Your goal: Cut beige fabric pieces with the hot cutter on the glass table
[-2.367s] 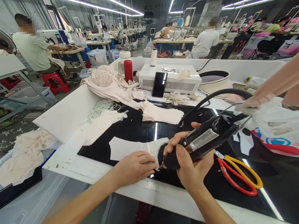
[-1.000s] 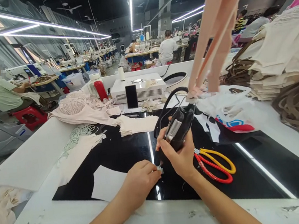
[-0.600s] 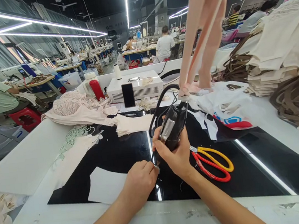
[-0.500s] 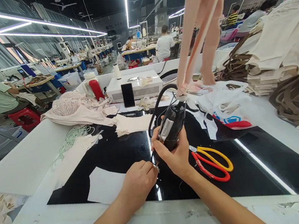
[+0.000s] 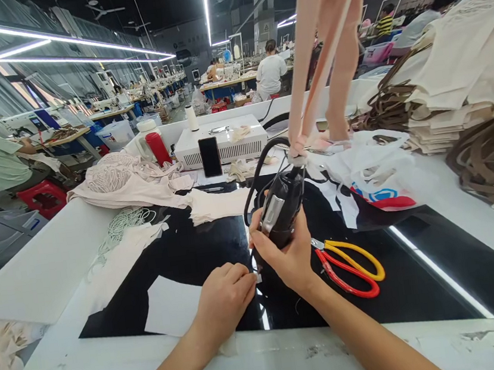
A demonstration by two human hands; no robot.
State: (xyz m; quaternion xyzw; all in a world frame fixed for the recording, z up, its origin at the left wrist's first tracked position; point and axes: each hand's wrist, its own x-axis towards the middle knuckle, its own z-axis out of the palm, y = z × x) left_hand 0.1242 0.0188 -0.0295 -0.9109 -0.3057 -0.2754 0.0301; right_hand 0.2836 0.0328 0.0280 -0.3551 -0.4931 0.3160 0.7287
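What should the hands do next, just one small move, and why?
I'd probably ease the left hand slightly back from the black tool: the right hand grips that tool, and its lower end slants down close to the left hand. Whether they touch is hard to tell.

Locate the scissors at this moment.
In the head view, the scissors lie on the black surface, just right of the right hand and nearer than the white plastic bag.
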